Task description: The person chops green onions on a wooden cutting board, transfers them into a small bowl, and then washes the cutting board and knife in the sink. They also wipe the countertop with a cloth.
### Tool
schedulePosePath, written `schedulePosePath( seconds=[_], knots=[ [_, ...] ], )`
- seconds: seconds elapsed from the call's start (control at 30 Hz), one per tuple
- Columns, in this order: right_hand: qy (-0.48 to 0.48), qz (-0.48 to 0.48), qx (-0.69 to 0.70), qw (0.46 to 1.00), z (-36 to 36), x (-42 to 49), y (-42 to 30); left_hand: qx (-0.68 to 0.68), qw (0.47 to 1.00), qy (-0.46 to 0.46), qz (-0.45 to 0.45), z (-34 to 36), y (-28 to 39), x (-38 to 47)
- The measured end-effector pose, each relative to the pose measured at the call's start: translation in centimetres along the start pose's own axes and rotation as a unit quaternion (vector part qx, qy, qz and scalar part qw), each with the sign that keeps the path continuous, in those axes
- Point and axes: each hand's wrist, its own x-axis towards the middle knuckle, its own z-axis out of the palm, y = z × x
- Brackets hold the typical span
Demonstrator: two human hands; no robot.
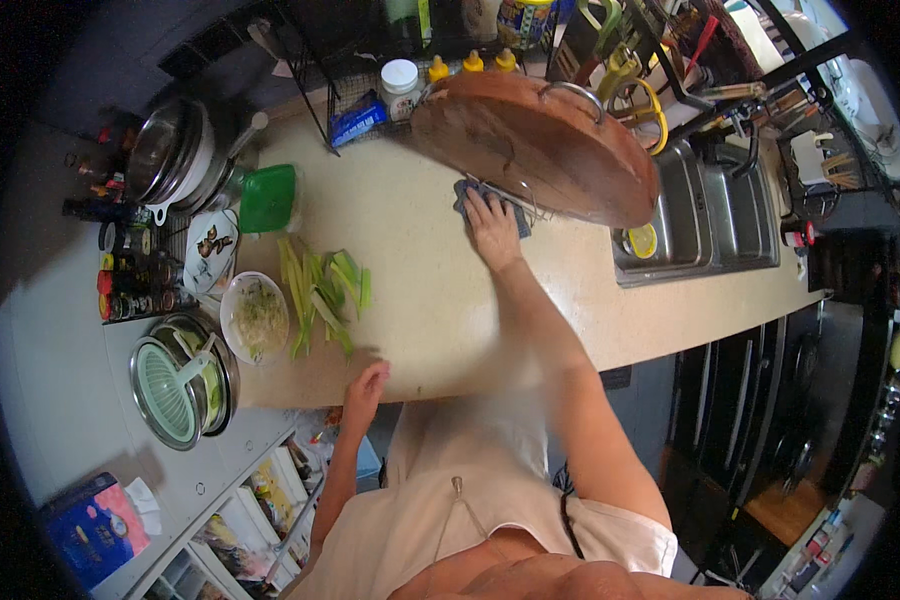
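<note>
My right hand (495, 231) lies palm down on a dark blue-grey cloth (525, 223) on the beige countertop (420, 300), pressing it flat. Just beyond it, a large round wooden chopping board (547, 150) with a metal handle leans upright on a wire stand. My left hand (369, 386) hovers by the counter's front edge with fingers loosely curled and nothing seen in it. Near that hand lie cut green vegetable stalks (322, 292). Left of the stalks stands a white bowl (229, 330) of shredded or minced food, with a green-lidded container (268, 199) farther back.
A double steel sink (679, 217) holds a yellow round item (642, 241) at right. Stacked metal bowls (157, 154), a plate (214, 262) and spice jars (131, 292) stand at left. A pale green strainer (166, 390) rests on bowls. A wire rack (360, 82) lines the back.
</note>
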Motion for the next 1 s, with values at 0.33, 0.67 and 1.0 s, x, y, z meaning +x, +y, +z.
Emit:
schedulePosePath(
  seconds=[0.33, 0.67, 1.0],
  knots=[
    [-0.13, 0.236, -0.233, 0.934, 1.4, -2.9, -1.8, 0.001, 1.0, 0.0, 0.006, 0.0, -1.3, -1.5],
    [0.069, 0.345, -0.046, 0.935, -8.6, -14.3, 7.5, -0.01, 1.0, 0.004, -0.021, -1.3, -2.4, -2.1],
    [0.081, 0.172, 0.101, 0.977, -5.6, -9.6, 10.1, 0.048, 0.998, -0.038, -0.016, 0.9, 0.4, -1.2]
  ],
)
